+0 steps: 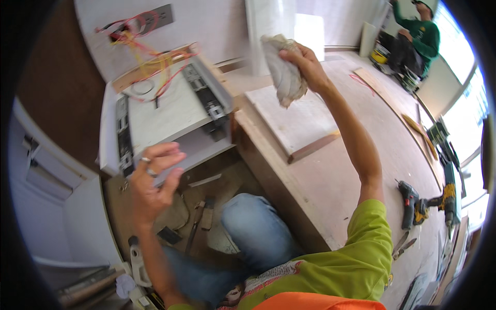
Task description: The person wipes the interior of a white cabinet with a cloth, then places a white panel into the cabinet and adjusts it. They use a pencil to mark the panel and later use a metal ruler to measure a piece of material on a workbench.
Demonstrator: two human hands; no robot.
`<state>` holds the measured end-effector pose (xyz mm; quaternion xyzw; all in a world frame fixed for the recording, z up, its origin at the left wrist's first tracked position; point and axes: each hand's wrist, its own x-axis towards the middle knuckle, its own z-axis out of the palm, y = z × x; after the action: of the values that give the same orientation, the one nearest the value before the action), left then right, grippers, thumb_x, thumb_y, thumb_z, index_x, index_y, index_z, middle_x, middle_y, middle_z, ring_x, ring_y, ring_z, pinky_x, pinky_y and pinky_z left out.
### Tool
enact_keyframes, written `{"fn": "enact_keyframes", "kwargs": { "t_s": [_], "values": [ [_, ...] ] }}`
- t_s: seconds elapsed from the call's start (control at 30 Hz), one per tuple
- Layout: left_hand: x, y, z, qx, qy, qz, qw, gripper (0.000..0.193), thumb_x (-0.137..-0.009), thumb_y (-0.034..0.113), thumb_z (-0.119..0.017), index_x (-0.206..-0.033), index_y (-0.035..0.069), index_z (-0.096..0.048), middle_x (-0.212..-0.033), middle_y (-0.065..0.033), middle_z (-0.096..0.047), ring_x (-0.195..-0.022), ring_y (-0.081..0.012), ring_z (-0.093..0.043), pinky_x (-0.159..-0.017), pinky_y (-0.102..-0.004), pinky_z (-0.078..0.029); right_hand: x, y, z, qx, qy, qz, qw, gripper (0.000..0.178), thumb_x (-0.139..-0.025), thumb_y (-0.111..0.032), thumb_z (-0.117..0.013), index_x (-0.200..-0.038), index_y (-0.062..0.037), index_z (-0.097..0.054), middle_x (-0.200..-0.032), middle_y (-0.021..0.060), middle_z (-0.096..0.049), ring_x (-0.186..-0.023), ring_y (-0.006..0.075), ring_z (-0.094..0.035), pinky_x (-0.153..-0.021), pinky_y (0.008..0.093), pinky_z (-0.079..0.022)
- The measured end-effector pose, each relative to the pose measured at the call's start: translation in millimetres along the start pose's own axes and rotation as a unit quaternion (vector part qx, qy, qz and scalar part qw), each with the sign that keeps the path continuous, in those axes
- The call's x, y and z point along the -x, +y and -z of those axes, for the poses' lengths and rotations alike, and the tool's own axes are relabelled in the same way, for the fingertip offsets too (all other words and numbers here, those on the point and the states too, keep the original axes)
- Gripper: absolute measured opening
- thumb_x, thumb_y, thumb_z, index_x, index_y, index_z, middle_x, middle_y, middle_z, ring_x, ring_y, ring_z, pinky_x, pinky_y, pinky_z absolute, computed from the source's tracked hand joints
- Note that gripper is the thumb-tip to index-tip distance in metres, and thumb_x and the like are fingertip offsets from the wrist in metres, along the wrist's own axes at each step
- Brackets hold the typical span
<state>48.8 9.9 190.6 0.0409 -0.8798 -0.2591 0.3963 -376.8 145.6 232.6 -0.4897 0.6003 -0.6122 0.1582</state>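
My right hand (305,59) is raised at arm's length and grips a crumpled, dirty whitish rag (284,75), which hangs down from the fingers. Below it lies a white board (294,124) on the wooden platform. My left hand (155,181) is held up in front of a white drawer cabinet (170,116), with a ring on one finger; its fingers are curled loosely apart and nothing shows in them. Black drawer slides (199,88) run along both inner sides of the cabinet. The left fingers look close to its front edge, but I cannot tell whether they touch.
Red and yellow wires (155,67) hang from a wall box onto the cabinet. A cordless drill (408,204) and other power tools lie at the right. A person in green (421,41) sits at the far right. A hammer (196,222) lies on the floor by my knee.
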Motion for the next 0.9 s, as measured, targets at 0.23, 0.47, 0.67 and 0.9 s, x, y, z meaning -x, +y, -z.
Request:
{"fn": "enact_keyframes", "kwargs": {
  "t_s": [0.23, 0.47, 0.67, 0.9],
  "values": [
    [93.7, -30.1, -21.7, 0.099, -0.027, 0.102, 0.990, 0.016, -0.090, 0.004, -0.074, -0.106, 0.004, -0.075, -0.106, -0.0122, -0.074, -0.100, -0.0270, -0.071, -0.089, -0.0351, -0.054, 50.1, -58.6, -189.1, 0.022, -0.339, 0.109, 0.934, 0.035, -0.097, -0.021, -0.071, -0.125, -0.0019, -0.066, -0.110, 0.0077, -0.072, -0.098, 0.0136, -0.066, -0.087, 0.0308, -0.054],
    [157.9, -61.6, -30.9, 0.133, -0.044, 0.213, 0.967, 0.015, -0.094, 0.007, -0.071, -0.107, 0.001, -0.074, -0.102, -0.0129, -0.073, -0.095, -0.0270, -0.070, -0.087, -0.0350, -0.053, 78.8, -50.4, -264.4, -0.006, -0.430, 0.180, 0.885, 0.033, -0.097, -0.021, -0.070, -0.124, -0.0021, -0.066, -0.108, 0.0106, -0.073, -0.104, 0.0156, -0.065, -0.093, 0.0334, -0.050],
    [169.8, -71.5, -23.4, 0.186, -0.017, 0.274, 0.943, 0.017, -0.095, 0.009, -0.069, -0.110, 0.002, -0.074, -0.104, -0.0111, -0.072, -0.096, -0.0235, -0.070, -0.087, -0.0331, -0.053, 63.3, -58.3, -117.8, -0.014, -0.084, 0.002, 0.996, 0.045, -0.096, -0.025, -0.072, -0.132, 0.0001, -0.062, -0.111, 0.0066, -0.070, -0.101, 0.0147, -0.067, -0.089, 0.0279, -0.055],
    [171.8, -89.8, -47.5, 0.209, -0.054, 0.279, 0.936, 0.016, -0.098, 0.007, -0.067, -0.110, 0.000, -0.073, -0.103, -0.0089, -0.074, -0.094, -0.0164, -0.069, -0.086, -0.0296, -0.053, 110.6, 3.4, 145.9, 0.387, 0.119, -0.158, 0.900, 0.042, -0.094, -0.035, -0.068, -0.118, -0.0004, -0.068, -0.093, 0.0030, -0.066, -0.082, 0.0113, -0.059, -0.071, 0.0277, -0.048]
  ]
}}
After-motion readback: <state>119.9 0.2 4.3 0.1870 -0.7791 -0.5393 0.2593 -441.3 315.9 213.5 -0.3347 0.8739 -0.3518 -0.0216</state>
